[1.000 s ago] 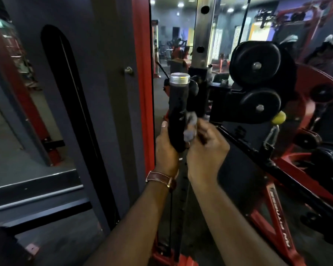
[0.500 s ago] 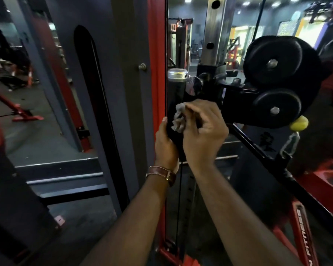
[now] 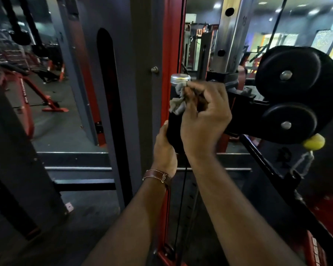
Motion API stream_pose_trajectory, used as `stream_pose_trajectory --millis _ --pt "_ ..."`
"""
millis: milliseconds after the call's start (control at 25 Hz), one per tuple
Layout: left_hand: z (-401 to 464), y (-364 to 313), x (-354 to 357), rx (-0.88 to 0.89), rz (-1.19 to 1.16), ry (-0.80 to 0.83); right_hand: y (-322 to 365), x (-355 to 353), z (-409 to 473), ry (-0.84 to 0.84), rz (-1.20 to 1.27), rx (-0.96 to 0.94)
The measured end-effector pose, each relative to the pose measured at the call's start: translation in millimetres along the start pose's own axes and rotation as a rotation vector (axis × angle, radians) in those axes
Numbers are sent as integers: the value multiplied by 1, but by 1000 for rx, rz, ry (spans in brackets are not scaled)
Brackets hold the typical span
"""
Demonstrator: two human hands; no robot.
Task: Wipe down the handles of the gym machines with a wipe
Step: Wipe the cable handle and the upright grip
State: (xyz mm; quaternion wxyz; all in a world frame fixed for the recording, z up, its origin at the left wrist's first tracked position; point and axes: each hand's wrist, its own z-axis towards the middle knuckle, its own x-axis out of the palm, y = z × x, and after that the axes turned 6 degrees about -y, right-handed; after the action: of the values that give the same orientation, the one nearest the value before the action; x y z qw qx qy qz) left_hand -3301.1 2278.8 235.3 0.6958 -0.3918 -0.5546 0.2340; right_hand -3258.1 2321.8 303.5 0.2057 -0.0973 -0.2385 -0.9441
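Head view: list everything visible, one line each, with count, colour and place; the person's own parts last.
handle: one, black with a silver cap, upright at centre.
wipe: one, grey, pressed on the upper handle.
pulley wheels: two, black, right of the handle.
ball stopper: one, yellow, below the wheels.
upright post: one, silver with holes, behind the handle.
frame column: one, red, left of the handle.
wrist strap: one, brown, on the left wrist.
left hand: grips the lower handle.
right hand: holds the wipe.
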Motion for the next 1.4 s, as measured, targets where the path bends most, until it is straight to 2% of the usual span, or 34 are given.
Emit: stream_pose_trajectory --millis 160,280,360,520,600,680,720,800,880,960,1040,1120,1200,1320,1400 --pt "-1 0 -3 62 55 14 -10 -32 -40 181 -102 -146" --pt "-5 -3 -1 13 78 -35 -5 -16 -17 143 -79 -265" --pt "-7 -6 -2 -10 123 0 6 3 2 139 -110 -294" --pt "-2 -3 -8 14 233 49 -3 -14 -25 406 -246 -314" --pt "0 -5 -9 11 164 72 -10 -37 -33 285 -248 -177" --pt "3 -3 -12 52 152 98 -10 -34 -13 98 -161 139" --pt "5 -2 -13 79 166 143 -9 -26 2 81 -84 294" --pt "10 2 -15 78 165 219 -4 -6 24 177 77 468" --pt "11 3 -16 110 176 271 -2 -5 22 257 146 493" --pt "14 3 -19 109 164 275 -3 -19 -1 302 84 466" --pt "14 -5 -17 48 151 276 3 -27 -15 225 17 294" --pt "13 -11 -14 -4 137 301 5 -15 -8 121 -112 -79" --pt "12 -13 -15 -57 150 346 11 -2 -2 109 -294 -384" --pt "24 -1 -23 -102 189 334 16 -5 -27 307 -616 -566" --pt "22 -4 -24 -129 198 308 23 -4 -34 470 -797 -765"
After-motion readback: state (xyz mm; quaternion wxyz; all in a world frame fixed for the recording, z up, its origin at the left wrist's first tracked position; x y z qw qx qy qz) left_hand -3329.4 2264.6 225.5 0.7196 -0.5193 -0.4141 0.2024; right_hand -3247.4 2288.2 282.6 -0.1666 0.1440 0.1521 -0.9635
